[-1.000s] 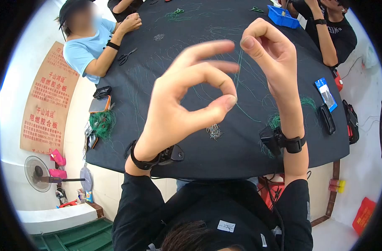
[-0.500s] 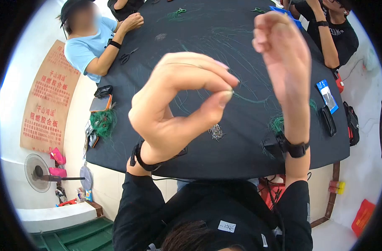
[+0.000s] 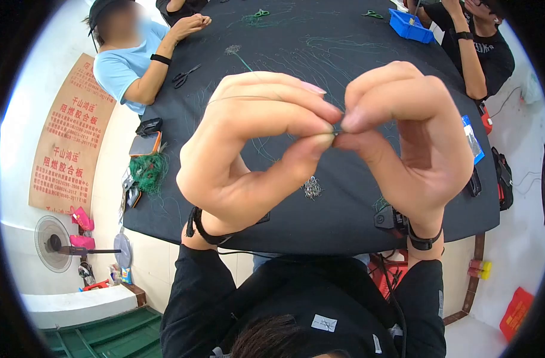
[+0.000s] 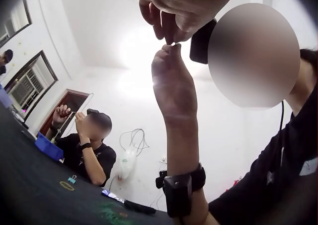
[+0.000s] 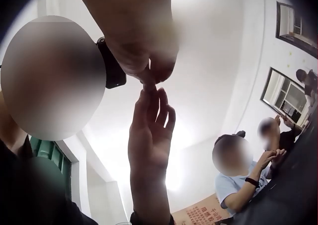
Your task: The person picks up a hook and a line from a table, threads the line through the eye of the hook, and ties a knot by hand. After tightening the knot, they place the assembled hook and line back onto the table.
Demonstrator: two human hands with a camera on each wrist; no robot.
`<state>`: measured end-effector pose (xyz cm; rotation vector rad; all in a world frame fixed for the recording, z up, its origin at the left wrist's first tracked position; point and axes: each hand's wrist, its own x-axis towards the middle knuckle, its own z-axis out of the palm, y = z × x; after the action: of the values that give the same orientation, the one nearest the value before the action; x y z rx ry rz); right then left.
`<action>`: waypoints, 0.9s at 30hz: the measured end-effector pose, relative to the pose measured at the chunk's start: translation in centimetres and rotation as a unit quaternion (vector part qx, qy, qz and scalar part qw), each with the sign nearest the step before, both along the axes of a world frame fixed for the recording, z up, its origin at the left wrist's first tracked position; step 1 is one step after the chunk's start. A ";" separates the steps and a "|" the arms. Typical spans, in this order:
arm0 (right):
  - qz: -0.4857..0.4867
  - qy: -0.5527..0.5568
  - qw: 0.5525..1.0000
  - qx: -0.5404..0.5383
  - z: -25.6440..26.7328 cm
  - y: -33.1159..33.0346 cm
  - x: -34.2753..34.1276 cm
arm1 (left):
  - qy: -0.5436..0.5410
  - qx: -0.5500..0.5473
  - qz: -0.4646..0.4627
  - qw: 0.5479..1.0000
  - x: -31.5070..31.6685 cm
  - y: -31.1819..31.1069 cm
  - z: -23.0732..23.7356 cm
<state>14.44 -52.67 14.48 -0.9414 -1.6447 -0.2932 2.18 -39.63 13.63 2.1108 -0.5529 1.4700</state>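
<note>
Both hands are raised over the black-covered table (image 3: 284,227), fingertips meeting in the head view. Thumb and forefinger of my left hand (image 3: 248,143) pinch a thin green line, and a fine strand (image 3: 242,97) runs across the backs of its fingers. My right hand (image 3: 415,131) has its thumb and forefinger brought together on the line at the same spot. Between the tips only a speck of green shows; most of the held part is hidden. Each wrist view has the two hands (image 4: 174,81) (image 5: 149,130) tip to tip against the bright ceiling.
Beneath the hands lies a small pile of metal hooks (image 3: 312,188). A green line tangle (image 3: 148,173) sits at the left edge, black scissors (image 3: 186,76) farther back. Loose green lines spread across the cloth. A blue bin (image 3: 411,27) and other seated people are around the far side.
My right hand came down and left from its raised position to meet the left fingertips. The left thumb and fingers, apart a second ago, closed on the line.
</note>
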 end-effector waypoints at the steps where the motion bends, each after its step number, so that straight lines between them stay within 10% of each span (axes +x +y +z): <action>1: -0.009 0.006 1.000 0.008 -0.1 0.1 -0.2 | -0.003 0.005 0.004 1.000 0.1 0.0 0.0; 16: -0.392 -0.210 0.894 0.053 2.3 -4.6 5.2 | -0.160 -0.244 0.109 0.950 -0.9 3.4 1.5; 24: -0.400 -0.088 0.894 0.179 3.0 -6.0 10.4 | -0.218 -0.316 0.148 0.912 -2.9 6.8 2.9; 27: -0.508 -0.038 0.858 0.064 2.0 -8.0 10.7 | -0.207 -0.322 0.145 0.912 -2.9 6.6 2.8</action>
<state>25.18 -60.71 16.47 -1.6484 -1.0282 -1.1469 -0.76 -33.07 16.43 1.4039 0.1265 1.9502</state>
